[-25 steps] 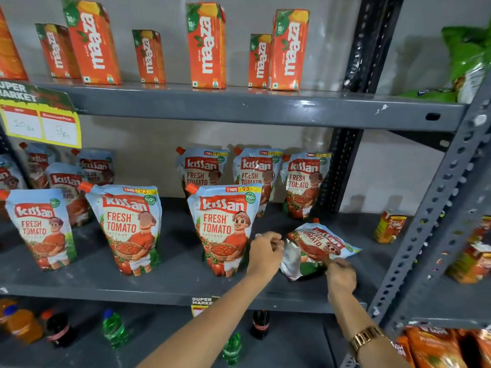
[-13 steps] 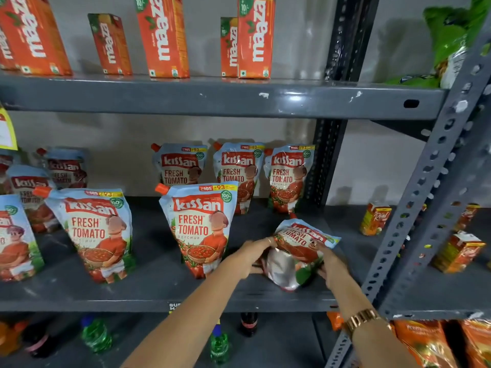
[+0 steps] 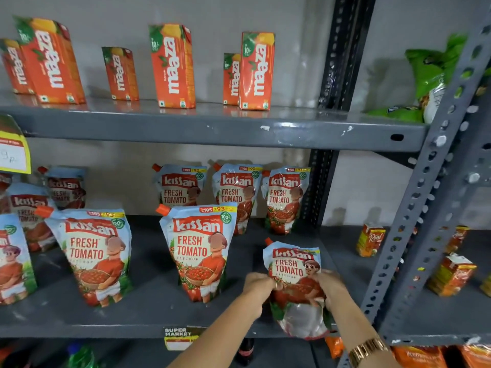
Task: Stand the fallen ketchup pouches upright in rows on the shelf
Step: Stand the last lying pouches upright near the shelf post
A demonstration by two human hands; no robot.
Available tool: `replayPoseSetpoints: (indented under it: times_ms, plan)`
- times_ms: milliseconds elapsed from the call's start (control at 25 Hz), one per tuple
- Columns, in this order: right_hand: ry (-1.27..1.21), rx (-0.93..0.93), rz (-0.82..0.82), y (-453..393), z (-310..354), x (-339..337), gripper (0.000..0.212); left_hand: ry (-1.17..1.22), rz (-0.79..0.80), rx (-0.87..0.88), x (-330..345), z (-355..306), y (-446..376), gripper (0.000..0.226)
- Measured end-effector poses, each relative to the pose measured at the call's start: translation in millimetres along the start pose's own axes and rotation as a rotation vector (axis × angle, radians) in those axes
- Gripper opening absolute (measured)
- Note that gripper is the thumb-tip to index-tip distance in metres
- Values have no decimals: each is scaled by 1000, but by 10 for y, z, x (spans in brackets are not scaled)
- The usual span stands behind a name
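Note:
A ketchup pouch [image 3: 293,266] is held nearly upright at the front right of the grey middle shelf [image 3: 148,314], its silver base tipped over the shelf's front edge. My left hand [image 3: 259,286] grips its left side and my right hand [image 3: 332,286] grips its right side. Two upright pouches stand in the front row to the left, one [image 3: 198,248] close by and one [image 3: 93,251] further left. Three more pouches [image 3: 236,189] stand upright in the back row behind them.
More pouches [image 3: 32,208] stand at the far left. Orange juice cartons [image 3: 172,67] line the upper shelf. A slotted grey upright post [image 3: 414,213] rises just right of my hands, with small juice boxes [image 3: 370,239] beyond it. Bottles [image 3: 79,357] sit on the shelf below.
The pouch lay slanted on the shelf a second ago. Both hands have taken hold of it and lifted its top up, so its front label now faces me.

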State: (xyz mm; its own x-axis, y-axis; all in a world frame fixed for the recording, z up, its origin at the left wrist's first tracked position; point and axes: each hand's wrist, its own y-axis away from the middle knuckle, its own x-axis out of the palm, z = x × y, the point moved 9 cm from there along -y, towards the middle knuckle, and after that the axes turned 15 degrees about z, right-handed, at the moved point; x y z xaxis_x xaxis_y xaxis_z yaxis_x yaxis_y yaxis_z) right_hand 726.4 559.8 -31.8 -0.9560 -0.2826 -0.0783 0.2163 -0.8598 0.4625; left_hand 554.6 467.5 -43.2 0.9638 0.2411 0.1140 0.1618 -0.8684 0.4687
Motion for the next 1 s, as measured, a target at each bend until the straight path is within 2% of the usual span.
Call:
replayPoseSetpoints:
  times_ms: [160, 320, 360, 440, 520, 680, 760, 840, 1000]
  plan:
    - [-24, -249, -70, 264, 376, -145, 17, -143, 35, 234, 229, -345, 62, 31]
    - [-66, -454, -143, 526, 651, -267, 8, -252, -3, 497, 405, -655, 95, 32]
    - [-68, -481, -143, 529, 657, -272, 12, -288, -3, 529, 450, -683, 101, 28]
    - [-53, -479, -137, 476, 556, -283, 30, -360, 33, 500, 552, -657, 63, 34]
    - [-72, -421, -128, 393, 382, -286, 44, -361, 132, 384, 625, -521, -56, 45]
    - [-175, -377, 25, 219, 103, -150, 61, -400, 315, 230, 703, -189, -324, 76]
    - [-188, -404, 85, 165, 87, -112, 62, -443, 286, 236, 690, -119, -411, 88]
    - [-201, -402, 131, 133, 82, -63, 60, -438, 259, 238, 658, -107, -451, 89]
    - [-30, -348, 137, 116, 0, 39, 82, -417, 253, 246, 469, -67, -541, 96]
